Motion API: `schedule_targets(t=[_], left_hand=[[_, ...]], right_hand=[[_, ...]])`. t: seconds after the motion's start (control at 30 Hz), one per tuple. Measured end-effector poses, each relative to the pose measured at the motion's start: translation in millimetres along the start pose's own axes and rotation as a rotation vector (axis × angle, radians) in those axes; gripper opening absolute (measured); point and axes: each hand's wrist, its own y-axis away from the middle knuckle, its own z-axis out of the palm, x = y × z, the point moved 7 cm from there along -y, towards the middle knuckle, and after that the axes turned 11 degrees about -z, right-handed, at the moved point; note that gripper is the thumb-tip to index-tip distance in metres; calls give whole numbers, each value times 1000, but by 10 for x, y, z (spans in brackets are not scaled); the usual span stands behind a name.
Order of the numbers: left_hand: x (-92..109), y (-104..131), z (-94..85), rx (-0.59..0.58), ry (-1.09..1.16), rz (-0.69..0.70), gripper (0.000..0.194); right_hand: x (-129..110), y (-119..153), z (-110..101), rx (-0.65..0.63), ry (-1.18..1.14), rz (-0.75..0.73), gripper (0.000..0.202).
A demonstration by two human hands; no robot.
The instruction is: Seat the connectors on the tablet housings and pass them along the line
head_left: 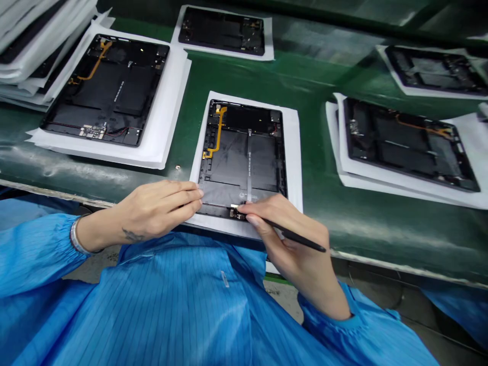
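An opened tablet housing (244, 157) lies in front of me on white sheets (293, 152), with an orange flex cable (219, 133) along its left side and a grey ribbon running down its middle. My left hand (156, 211) rests with fingers stretched out at the housing's lower left edge. At the lower edge, my right hand (292, 231) pinches a slim black pen-like tool (305, 240), whose back end sticks out to the right. Its tip is hidden by the fingers. Thumb and forefinger are at a small circuit board (236, 212), which the hand partly covers.
Another tablet housing (110, 91) lies on a paper stack to the left, beside a tall pile of interleaved sheets (41, 46). Further housings lie at the back (221, 30), right (412, 145) and far right (438, 71). The green bench (316, 173) ends just before my blue smock.
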Motion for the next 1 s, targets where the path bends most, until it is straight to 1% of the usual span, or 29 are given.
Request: schedule_targets(t=[0.27, 0.4, 0.53, 0.63, 0.83, 0.93, 1.0], left_hand=[[34, -41, -17, 41, -55, 12, 21], [70, -113, -29, 49, -86, 33, 18], [120, -214, 29, 7, -89, 80, 27], [128, -239, 67, -13, -59, 92, 29], [84, -194, 86, -16, -9, 38, 26], [96, -221, 108, -33, -39, 31, 28], [125, -245, 110, -26, -73, 50, 29]], right_hand=[[-41, 54, 0, 39, 23, -31, 18], [-26, 71, 18, 42, 9, -36, 18], [-13, 67, 43, 13, 7, -15, 18], [-8, 64, 14, 30, 14, 10, 17], [-24, 62, -20, 41, 44, -26, 18], [-69, 61, 4, -2, 86, -55, 18], [-157, 59, 66, -103, 162, -113, 16]])
